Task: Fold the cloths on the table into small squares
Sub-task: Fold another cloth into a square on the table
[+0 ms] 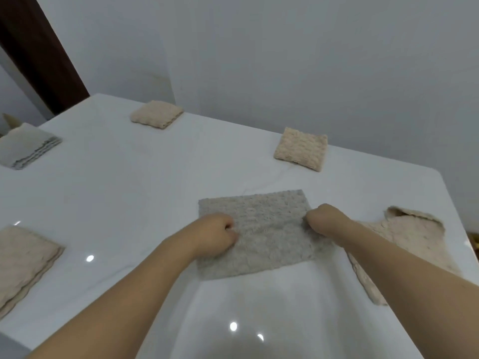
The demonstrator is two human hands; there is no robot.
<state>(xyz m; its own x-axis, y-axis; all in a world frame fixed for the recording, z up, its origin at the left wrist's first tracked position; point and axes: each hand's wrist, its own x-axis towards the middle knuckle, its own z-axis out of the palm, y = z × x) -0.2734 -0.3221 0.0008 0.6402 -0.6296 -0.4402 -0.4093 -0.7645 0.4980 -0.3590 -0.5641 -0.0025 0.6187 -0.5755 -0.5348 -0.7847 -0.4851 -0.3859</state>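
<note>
A grey textured cloth (269,229) lies flat in the middle of the white table (129,203). My left hand (216,235) is closed on the cloth near its left edge. My right hand (324,218) is closed on its right edge. An unfolded beige cloth (404,234) lies crumpled to the right, partly under my right forearm. Two beige cloths folded into small squares sit at the back, one at the centre (156,114) and one at the right (300,149).
A stack of folded pale cloths (26,149) sits at the far left edge. A folded beige stack (23,263) lies at the near left. The table's right edge and rounded corner are close to the crumpled cloth. A grey wall stands behind the table.
</note>
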